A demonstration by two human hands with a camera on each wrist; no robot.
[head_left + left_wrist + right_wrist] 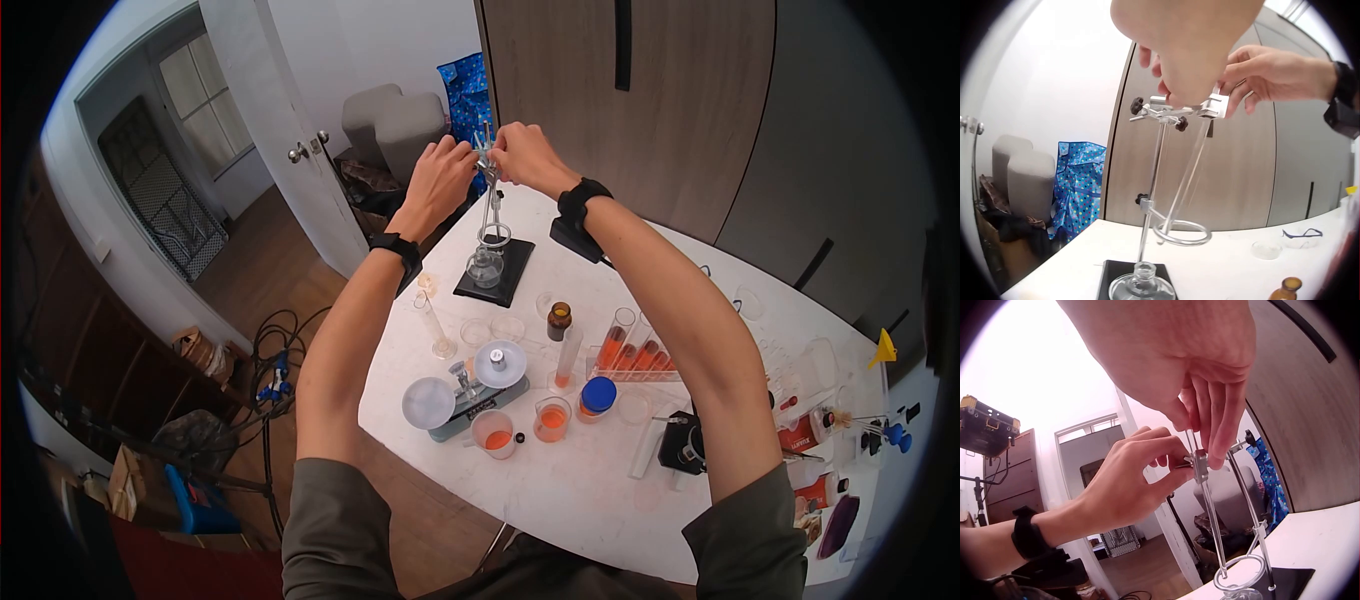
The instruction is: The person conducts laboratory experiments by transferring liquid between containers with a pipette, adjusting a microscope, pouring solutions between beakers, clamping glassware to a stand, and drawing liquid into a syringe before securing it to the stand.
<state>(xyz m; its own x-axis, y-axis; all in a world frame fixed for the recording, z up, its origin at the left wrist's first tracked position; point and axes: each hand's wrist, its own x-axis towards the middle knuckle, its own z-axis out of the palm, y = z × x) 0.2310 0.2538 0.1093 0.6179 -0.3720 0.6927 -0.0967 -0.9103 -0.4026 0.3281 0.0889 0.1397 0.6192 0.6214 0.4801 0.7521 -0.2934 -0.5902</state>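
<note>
At the top of a metal stand [1155,169], both hands work close together on its clamp [1201,467]. My left hand [440,182] pinches a small metal part at the clamp's side between thumb and forefinger. My right hand [532,160] holds the upper end of a long glass tube [1213,519], its fingers around the top just above the clamp jaws. The tube passes through the clamp and slants down, its lower end at the iron ring [1192,242]. Below that ring, a clear glass flask [485,268] sits on the black base [515,268].
Nearer on the table are a balance [470,405], a measuring cylinder [432,328], a brown bottle [558,322], beakers of orange liquid [551,420] and a rack of test tubes [640,376]. A wooden cabinet [640,120] stands right behind the table.
</note>
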